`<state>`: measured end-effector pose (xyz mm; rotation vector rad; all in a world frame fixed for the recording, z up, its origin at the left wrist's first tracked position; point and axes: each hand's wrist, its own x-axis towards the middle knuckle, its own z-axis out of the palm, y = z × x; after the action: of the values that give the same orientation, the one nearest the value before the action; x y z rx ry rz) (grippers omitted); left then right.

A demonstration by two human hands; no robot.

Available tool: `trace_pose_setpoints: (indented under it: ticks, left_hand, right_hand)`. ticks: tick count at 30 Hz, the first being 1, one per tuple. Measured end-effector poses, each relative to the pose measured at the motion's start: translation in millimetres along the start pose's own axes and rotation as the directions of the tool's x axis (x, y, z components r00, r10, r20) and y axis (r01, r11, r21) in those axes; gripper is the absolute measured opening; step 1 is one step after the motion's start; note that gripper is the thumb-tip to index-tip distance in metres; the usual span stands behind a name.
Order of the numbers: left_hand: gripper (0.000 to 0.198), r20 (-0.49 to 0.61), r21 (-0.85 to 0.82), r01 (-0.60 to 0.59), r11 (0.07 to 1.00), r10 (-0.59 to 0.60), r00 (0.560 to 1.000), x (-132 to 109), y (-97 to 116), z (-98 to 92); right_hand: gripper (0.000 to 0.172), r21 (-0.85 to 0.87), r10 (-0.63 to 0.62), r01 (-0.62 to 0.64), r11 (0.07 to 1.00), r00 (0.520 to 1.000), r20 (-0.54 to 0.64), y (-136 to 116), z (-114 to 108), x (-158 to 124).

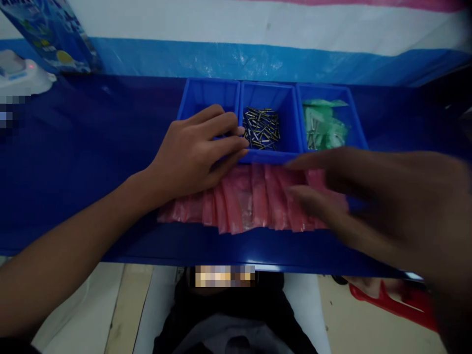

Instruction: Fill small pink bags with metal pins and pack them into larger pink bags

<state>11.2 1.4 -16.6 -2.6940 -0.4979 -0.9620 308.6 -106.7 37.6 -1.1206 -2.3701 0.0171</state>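
My left hand [201, 150] lies flat with fingers stretched out, resting on the left end of a fanned row of pink plastic bags [254, 199] and the front of the left blue bin [208, 96]. My right hand [372, 196] hovers blurred over the right end of the pink bags, thumb and forefinger apart, holding nothing that I can see. The middle blue bin [283, 96] holds several small dark metal pins [261, 129]. The right blue bin [332, 93] holds green bags [326, 129] with small parts.
The dark blue table [92, 157] runs left to right, with its front edge near me. A blue printed box [51, 34] and a white device [22, 76] stand at the far left. A red object [391, 300] lies below the table's right edge.
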Motion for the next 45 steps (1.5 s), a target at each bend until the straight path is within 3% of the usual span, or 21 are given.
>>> trace_pose_setpoints:
  ticks: [2,3,5,8,12,18,24,26,34,36,40,45]
  left_hand:
    - [0.020,0.000,-0.013,0.000,1.000,0.000,1.000,0,-2,-0.2]
    - [0.021,0.000,-0.020,-0.005,1.000,0.005,1.000,-1,-3,-0.4]
    - [0.021,0.011,-0.020,-0.017,1.000,0.018,1.000,-1,-5,-0.9]
    - [0.021,0.047,0.005,-0.015,1.000,0.014,0.999,-2,-7,-2.3]
    - [0.019,0.022,-0.012,-0.033,0.999,0.033,0.999,-1,-6,-3.2]
    - [0.027,0.037,0.028,-0.035,0.999,0.034,0.999,-2,-7,-3.5]
    - [0.036,0.180,0.126,-0.021,0.992,-0.002,0.984,-6,-9,-5.5]
    - [0.034,0.179,0.150,-0.039,0.988,0.011,0.984,-6,-8,-6.1]
    - [0.025,0.125,0.229,-0.077,0.970,0.050,0.991,0,2,-9.0]
    - [0.025,0.124,0.217,-0.078,0.973,0.052,0.991,0,2,-8.4]
    - [0.026,0.114,0.179,-0.072,0.981,0.053,0.992,-2,0,-7.7]
    - [0.028,0.116,0.152,-0.040,0.988,0.023,0.993,-3,2,-8.7]
  right_hand:
    - [0.026,-0.076,-0.244,0.245,0.966,0.969,0.025,0,30,29]
    - [0.023,-0.094,-0.372,0.373,0.923,0.928,0.025,3,44,38]
    - [0.022,-0.120,-0.492,0.492,0.862,0.870,0.030,11,64,47]
    - [0.018,-0.085,-0.544,0.545,0.834,0.838,0.038,21,72,42]
    - [0.013,-0.049,-0.594,0.596,0.802,0.803,0.036,27,61,35]
    - [0.009,-0.099,-0.588,0.585,0.805,0.809,0.001,34,47,35]
    - [0.021,-0.058,-0.556,0.571,0.819,0.814,0.167,37,39,24]
    - [0.020,-0.005,-0.533,0.542,0.840,0.827,0.179,37,41,21]
    - [0.015,0.176,-0.449,0.458,0.872,0.889,-0.089,33,55,24]
    - [0.015,0.247,-0.366,0.389,0.888,0.921,-0.136,30,56,23]
    - [0.018,0.349,-0.187,0.218,0.912,0.975,-0.120,20,47,24]
    - [0.015,0.538,0.112,-0.028,0.843,0.986,-0.125,12,40,25]
